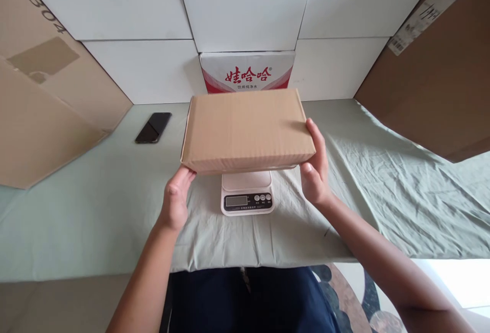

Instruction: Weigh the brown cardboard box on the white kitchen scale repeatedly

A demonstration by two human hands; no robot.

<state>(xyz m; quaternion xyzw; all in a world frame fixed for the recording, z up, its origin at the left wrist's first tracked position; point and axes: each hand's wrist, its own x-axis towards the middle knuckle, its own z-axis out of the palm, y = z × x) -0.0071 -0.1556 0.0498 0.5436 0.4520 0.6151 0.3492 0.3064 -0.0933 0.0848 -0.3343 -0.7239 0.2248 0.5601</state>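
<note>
A closed brown cardboard box [248, 126] is held between my two hands, above or on a white digital kitchen scale [247, 208]. The box hides most of the scale's platform, so I cannot tell whether they touch. My left hand [176, 197] grips the near left corner from below, its fingertips hidden under the box. Round the right end, my right hand [316, 167] has its fingers along the side and its thumb at the near lower corner. The scale's display and buttons face me, with no digits readable.
A black smartphone [153, 127] lies on the green cloth [115, 210] to the left. Behind the box stands a white and red carton [248, 70] against white panels. Large cardboard sheets or boxes [49, 93] flank the left side, and another brown carton [440, 77] the right.
</note>
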